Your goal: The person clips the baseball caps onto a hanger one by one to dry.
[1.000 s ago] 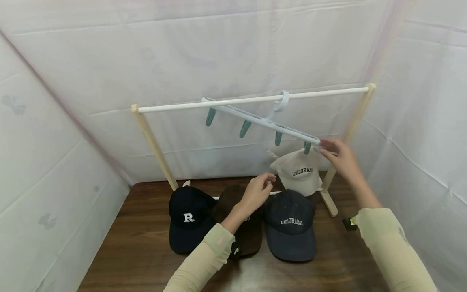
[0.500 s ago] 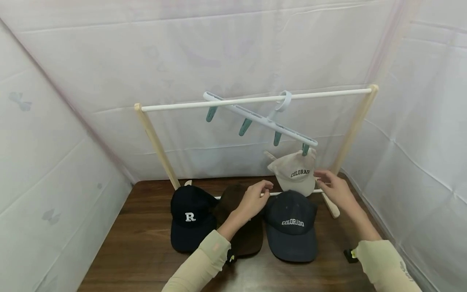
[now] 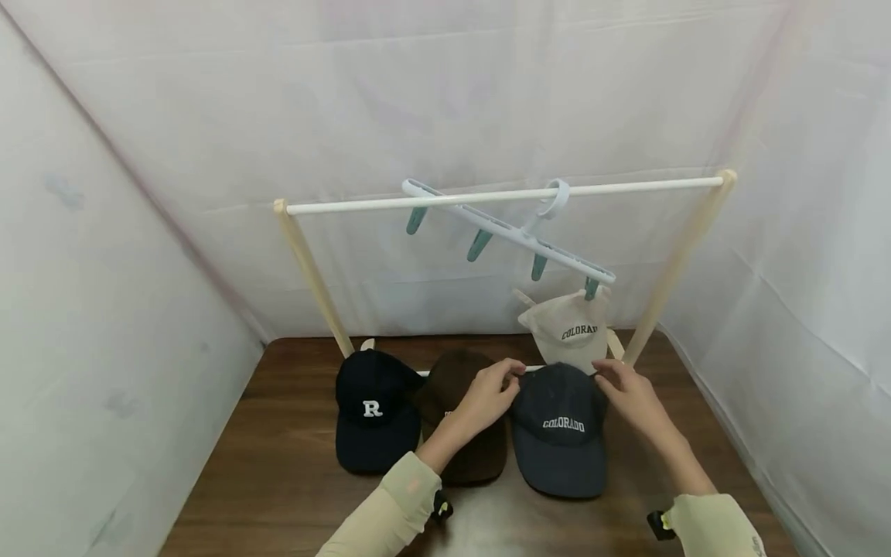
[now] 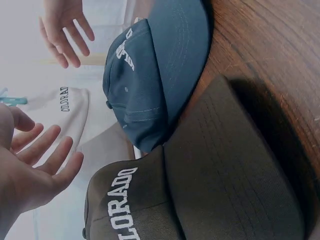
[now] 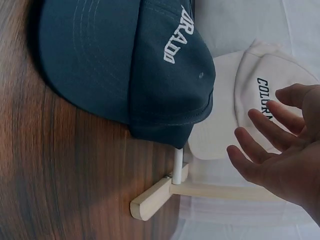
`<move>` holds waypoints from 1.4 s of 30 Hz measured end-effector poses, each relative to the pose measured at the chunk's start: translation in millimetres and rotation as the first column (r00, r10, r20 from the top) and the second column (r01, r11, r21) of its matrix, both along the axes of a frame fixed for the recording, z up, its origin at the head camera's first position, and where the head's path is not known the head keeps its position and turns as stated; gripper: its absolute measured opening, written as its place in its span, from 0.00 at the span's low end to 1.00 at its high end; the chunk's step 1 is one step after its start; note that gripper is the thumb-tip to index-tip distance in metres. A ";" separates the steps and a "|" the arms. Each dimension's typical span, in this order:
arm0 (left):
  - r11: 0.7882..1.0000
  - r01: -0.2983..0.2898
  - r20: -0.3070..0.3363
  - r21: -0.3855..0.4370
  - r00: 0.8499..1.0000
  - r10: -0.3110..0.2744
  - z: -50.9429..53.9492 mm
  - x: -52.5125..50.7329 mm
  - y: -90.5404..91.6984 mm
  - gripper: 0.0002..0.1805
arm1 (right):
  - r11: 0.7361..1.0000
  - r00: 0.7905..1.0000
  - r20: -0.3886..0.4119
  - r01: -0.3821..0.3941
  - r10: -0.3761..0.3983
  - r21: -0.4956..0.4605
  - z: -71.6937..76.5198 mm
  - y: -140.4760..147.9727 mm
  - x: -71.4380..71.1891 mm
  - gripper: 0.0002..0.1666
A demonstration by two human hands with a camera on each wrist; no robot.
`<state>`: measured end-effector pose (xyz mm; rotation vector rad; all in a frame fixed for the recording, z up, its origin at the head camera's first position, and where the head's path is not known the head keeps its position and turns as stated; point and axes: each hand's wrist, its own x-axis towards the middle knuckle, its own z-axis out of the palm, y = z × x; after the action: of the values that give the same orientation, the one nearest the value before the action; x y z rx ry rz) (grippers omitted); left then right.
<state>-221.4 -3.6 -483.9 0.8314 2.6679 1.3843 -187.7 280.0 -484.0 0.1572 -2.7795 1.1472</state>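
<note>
A dark blue COLORADO cap rests on the table, brim toward me, between my two hands. My left hand hovers over the brown cap, at the blue cap's left side. On the other side is my right hand, its fingertips near the crown. The wrist views show both hands with relaxed, spread fingers, holding nothing and apart from the caps. Behind, a white COLORADO cap hangs from the rightmost green clip of a pale blue hanger. That hanger tilts down to the right.
The hanger hooks over the white rod of a wooden-legged rack. A navy cap with an R lies at the left of the brown table. Several green clips, one a left-hand clip, hold nothing. White cloth walls surround the table.
My right hand has come away from the hanger's right end, down past the white cap to the blue cap's right side. My left hand has lowered slightly toward the blue cap.
</note>
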 end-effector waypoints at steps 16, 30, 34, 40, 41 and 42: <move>0.996 0.083 0.017 -0.025 0.996 -0.082 -8.7 -2.3 11.6 0.17 | 0.999 0.999 0.016 -0.034 0.033 0.038 -13.0 -5.7 -16.4 0.19; 0.993 0.064 0.002 -0.102 0.998 -0.064 -9.0 -22.6 31.4 0.18 | 0.997 0.995 0.088 -0.044 0.038 0.064 -18.0 -0.5 -43.0 0.24; 0.992 0.075 0.013 -0.100 0.997 -0.074 -8.8 -29.5 35.0 0.19 | 0.996 0.992 0.123 -0.042 0.032 0.074 -17.2 -2.1 -54.2 0.26; 0.990 0.065 0.054 -0.122 0.997 -0.059 -16.4 -35.5 38.2 0.20 | 0.995 0.982 0.183 -0.057 0.041 0.084 -18.5 -4.3 -60.8 0.26; 0.989 0.064 0.061 -0.132 0.997 -0.057 -18.1 -36.3 38.9 0.20 | 0.994 0.981 0.191 -0.060 0.042 0.088 -18.5 -4.4 -60.6 0.26; 0.988 0.064 0.067 -0.138 0.996 -0.055 -19.5 -37.0 39.8 0.20 | 0.993 0.979 0.197 -0.063 0.043 0.096 -18.1 -4.5 -60.1 0.26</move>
<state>-258.4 36.2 -503.4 0.8313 2.6331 1.1751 -247.8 275.5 -502.1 0.1373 -3.0255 1.0866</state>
